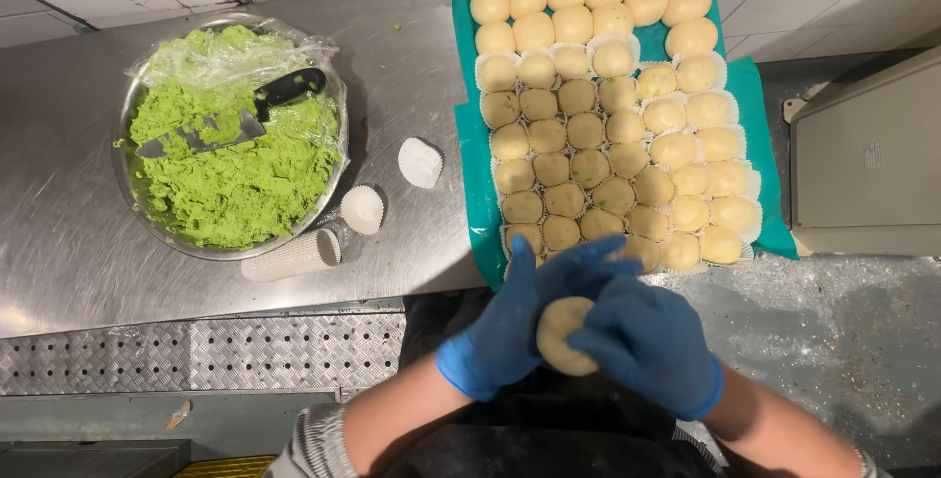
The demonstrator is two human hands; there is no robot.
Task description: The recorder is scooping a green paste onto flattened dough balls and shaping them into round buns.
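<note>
Both my hands wear blue gloves and meet just below the tray's near edge. My left hand (505, 326) cups a pale round dough ball (561, 333) from the left, while my right hand (652, 341) presses on it from the right with curled fingers. Directly above them lies a teal tray (471, 159) packed with several rows of similar dough balls, most sitting in white paper cups. A metal bowl (125, 179) of green paste, lined with plastic film, rests at the left with a black-handled scraper (235, 117) lying in the paste.
Loose white paper cups (420, 161) and a lying stack of cups (292, 255) sit between bowl and tray on the steel counter (59, 243). A grey boxy appliance (867, 150) stands at the right. Ribbed metal plate (196, 352) edges the counter's front.
</note>
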